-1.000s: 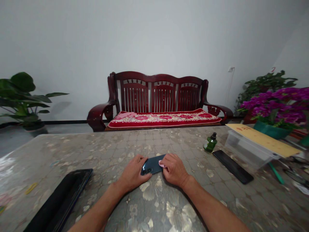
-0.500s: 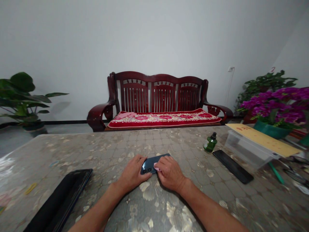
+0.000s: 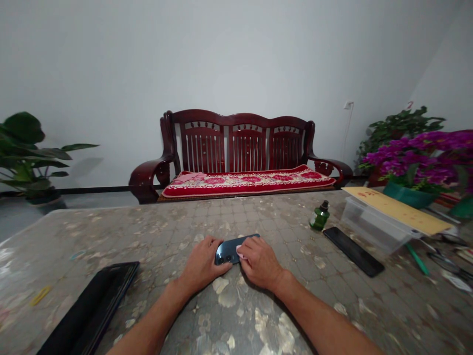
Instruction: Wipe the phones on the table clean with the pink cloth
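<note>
A dark blue smartphone (image 3: 229,248) lies on the table with its back and camera lenses facing up. My left hand (image 3: 201,260) is closed around its left end, the thumb along the near edge and the fingers at the far edge. Pinched in the fingers of my right hand (image 3: 261,262) is a small pale pink cloth (image 3: 240,251), pressed against the phone's back. That hand covers the right part of the phone, and most of the cloth is hidden under the fingers.
A black case or tablet (image 3: 92,305) lies at left, near a yellow band (image 3: 40,296). At right are a green bottle (image 3: 320,217), a second black phone (image 3: 354,251), a clear plastic box (image 3: 377,227) under yellow card, a green pen (image 3: 417,259) and purple flowers (image 3: 424,153).
The view has turned slightly, so the surroundings sit a little further left. My right hand with the cloth has shifted very slightly on the phone; my left hand keeps its hold.
</note>
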The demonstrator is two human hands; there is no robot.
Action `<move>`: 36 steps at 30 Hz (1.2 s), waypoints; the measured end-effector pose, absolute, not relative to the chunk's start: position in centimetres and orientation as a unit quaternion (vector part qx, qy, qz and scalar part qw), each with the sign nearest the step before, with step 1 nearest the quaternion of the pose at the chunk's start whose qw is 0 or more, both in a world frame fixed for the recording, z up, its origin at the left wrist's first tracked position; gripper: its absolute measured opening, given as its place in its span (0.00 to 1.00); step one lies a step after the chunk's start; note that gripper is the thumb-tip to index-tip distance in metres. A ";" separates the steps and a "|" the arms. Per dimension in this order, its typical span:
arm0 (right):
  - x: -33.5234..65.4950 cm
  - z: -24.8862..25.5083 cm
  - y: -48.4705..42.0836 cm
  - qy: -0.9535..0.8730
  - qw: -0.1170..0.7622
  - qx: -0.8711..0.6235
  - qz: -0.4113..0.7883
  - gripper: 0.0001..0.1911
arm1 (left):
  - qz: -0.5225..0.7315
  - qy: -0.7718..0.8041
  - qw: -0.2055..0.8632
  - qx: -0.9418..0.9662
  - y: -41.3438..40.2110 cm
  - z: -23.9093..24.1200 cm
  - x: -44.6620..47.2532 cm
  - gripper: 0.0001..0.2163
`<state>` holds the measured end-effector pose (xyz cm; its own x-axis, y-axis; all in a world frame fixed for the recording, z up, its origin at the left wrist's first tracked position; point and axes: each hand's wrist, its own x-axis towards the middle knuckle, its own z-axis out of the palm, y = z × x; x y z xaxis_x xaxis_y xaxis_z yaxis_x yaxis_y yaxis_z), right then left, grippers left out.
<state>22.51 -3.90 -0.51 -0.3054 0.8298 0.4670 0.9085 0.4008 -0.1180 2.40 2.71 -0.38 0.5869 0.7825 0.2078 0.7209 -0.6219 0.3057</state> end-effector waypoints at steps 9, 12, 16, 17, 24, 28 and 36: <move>24.4 0.1 -3.6 -0.754 0.218 -0.610 -0.108 0.08 | 0.167 0.419 0.110 0.886 2.8 -0.3 2.2 0.22; 24.3 0.3 -3.6 -0.742 0.215 -0.625 -0.115 0.07 | 0.164 0.417 0.116 0.886 2.9 -0.2 2.2 0.22; 23.3 0.3 -3.8 -0.774 0.209 -0.588 -0.106 0.05 | 0.158 0.414 0.114 0.889 2.8 0.0 2.3 0.20; 23.0 0.2 -3.9 -0.783 0.209 -0.577 -0.100 0.05 | 0.156 0.412 0.111 0.891 2.8 0.0 2.4 0.20; 23.6 0.2 -3.6 -0.753 0.182 -0.621 -0.119 0.06 | 0.160 0.409 0.108 0.892 2.9 -0.2 2.3 0.21; 24.0 0.3 -3.6 -0.733 0.160 -0.650 -0.122 0.06 | 0.172 0.400 0.112 0.893 3.2 -0.6 2.3 0.21; 22.4 0.2 -3.9 -0.802 0.194 -0.559 -0.078 0.07 | 0.179 0.391 0.107 0.896 3.3 -1.0 2.2 0.19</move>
<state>22.39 -3.85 0.16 -0.2998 0.8672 0.3977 0.9272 0.3629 -0.0923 2.19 3.34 -1.03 0.6297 0.7399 0.2365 0.6631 -0.6706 0.3325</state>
